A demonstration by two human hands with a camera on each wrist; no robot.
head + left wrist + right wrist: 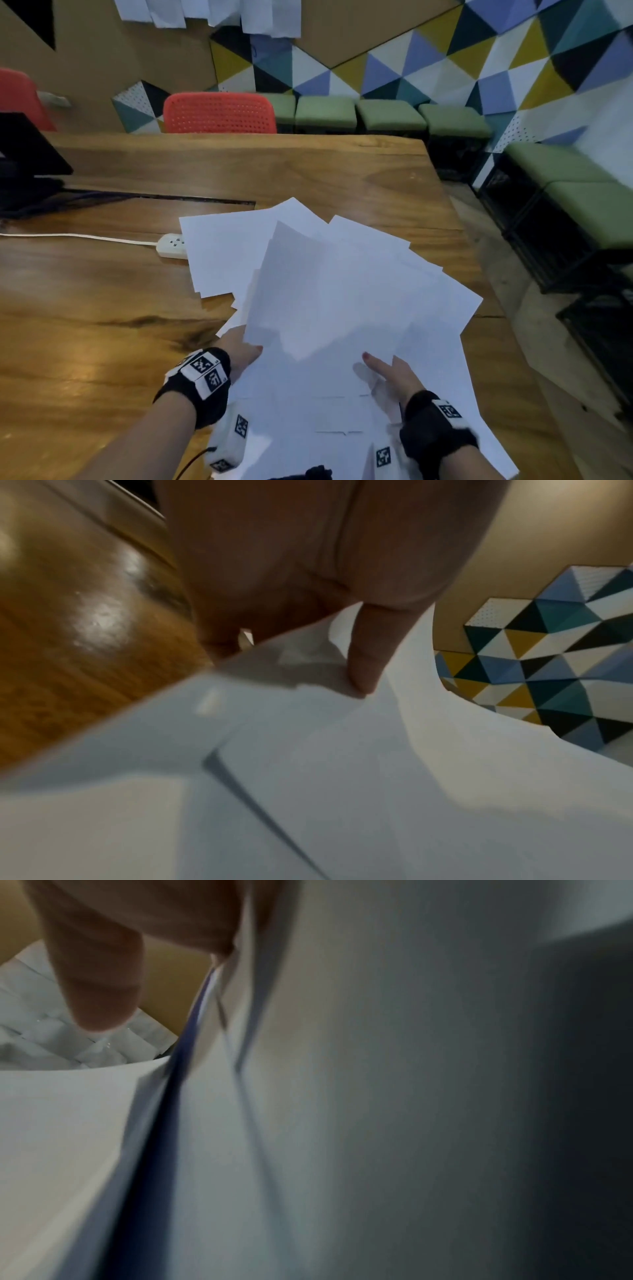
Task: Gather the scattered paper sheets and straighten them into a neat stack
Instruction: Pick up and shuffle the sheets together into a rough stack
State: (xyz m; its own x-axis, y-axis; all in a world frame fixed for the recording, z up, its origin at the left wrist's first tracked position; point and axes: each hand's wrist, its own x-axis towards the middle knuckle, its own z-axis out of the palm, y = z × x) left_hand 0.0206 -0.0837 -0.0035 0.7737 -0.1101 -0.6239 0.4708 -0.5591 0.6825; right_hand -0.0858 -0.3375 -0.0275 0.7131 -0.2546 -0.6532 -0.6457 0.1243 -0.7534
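Observation:
Several white paper sheets (342, 301) fan out loosely over the near right part of the wooden table (274, 171), overlapping at odd angles. My left hand (243, 349) grips the fan's left edge, with the thumb on top and the fingers hidden beneath. In the left wrist view the thumb (363, 656) presses on the sheets (342, 791). My right hand (390, 373) holds the fan near its lower middle, thumb on top, fingers hidden under paper. In the right wrist view the sheets (342, 1096) run between the thumb (99, 988) and the hidden fingers.
A white power strip (171, 245) with its cable (78, 236) lies just left of the papers, partly under one sheet. A dark laptop-like object (27, 154) stands at the far left. A red chair (219, 113) and green stools (390, 114) line the wall. The table's right edge is close.

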